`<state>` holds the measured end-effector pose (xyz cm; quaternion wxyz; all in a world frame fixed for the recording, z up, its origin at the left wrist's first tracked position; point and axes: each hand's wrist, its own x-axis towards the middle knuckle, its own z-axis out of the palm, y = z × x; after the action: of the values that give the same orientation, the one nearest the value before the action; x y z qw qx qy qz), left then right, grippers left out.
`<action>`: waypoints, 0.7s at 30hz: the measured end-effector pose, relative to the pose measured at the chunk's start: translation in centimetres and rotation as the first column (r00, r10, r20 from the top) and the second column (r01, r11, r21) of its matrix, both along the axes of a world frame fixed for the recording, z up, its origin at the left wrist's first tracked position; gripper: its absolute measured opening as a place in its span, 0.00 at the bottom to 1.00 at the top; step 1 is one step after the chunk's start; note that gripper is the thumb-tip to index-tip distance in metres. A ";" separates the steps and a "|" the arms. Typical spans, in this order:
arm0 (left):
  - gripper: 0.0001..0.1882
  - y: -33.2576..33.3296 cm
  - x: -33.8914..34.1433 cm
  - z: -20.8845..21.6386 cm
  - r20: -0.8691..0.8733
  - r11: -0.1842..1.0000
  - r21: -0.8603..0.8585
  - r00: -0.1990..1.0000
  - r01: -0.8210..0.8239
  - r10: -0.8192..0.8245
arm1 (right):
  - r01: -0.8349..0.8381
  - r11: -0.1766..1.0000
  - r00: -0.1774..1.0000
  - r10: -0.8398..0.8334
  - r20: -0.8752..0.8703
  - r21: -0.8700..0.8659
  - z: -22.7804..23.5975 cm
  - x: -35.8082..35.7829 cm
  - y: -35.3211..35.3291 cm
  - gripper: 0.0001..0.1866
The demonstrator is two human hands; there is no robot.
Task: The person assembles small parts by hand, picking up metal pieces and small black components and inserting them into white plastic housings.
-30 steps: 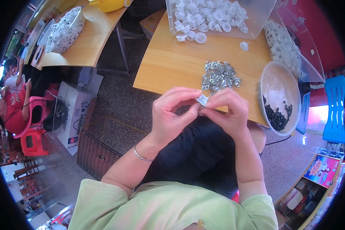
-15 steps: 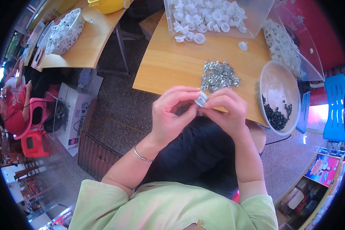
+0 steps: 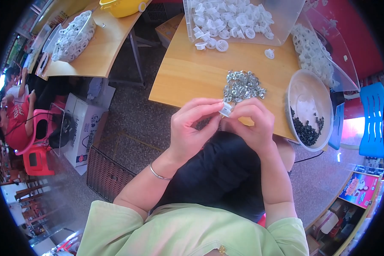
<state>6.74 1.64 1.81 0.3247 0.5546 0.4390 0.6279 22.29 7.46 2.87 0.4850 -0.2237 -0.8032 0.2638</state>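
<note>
While both hands meet just on the near side of the metal pile point(image 3: 243, 85), a small white plastic piece point(image 3: 226, 109) sits between their fingertips. The left hand point(image 3: 192, 126) has thumb and forefinger nearly closed, pinching it from the left; the right hand point(image 3: 256, 123) has its fingers drawn together on the right edge, and whether they also pinch some smaller part is hidden.

What has just changed is the tilt of the piece: half a second ago it showed a broader, slotted face, and now it is turned, showing a narrower one. That suggests the same piece is being worked by small turns of the fingers. Otherwise little differs from the earlier frame: the hands stay in nearly the same place, and the view has shifted slightly.

To the right of the metal pile, on the worktop point(image 3: 187, 72), stands a round bowl point(image 3: 305, 89) with dark little parts point(image 3: 307, 133) along its near side. Beyond the pile lies a loose white part point(image 3: 269, 53), and farther beyond it a clear bin point(image 3: 283, 37) of white parts point(image 3: 239, 19).
</note>
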 end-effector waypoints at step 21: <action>0.07 -0.2 0.2 0.4 -0.275 0.981 0.162 0.950 -0.110 0.152 | 0.107 0.975 0.984 -0.132 -0.122 -0.194 -1.0 -1.0 -0.8 0.15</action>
<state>6.93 1.45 2.26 0.1745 0.6311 0.4704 0.5916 21.32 6.67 1.83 0.5299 -0.2979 -0.7255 0.3227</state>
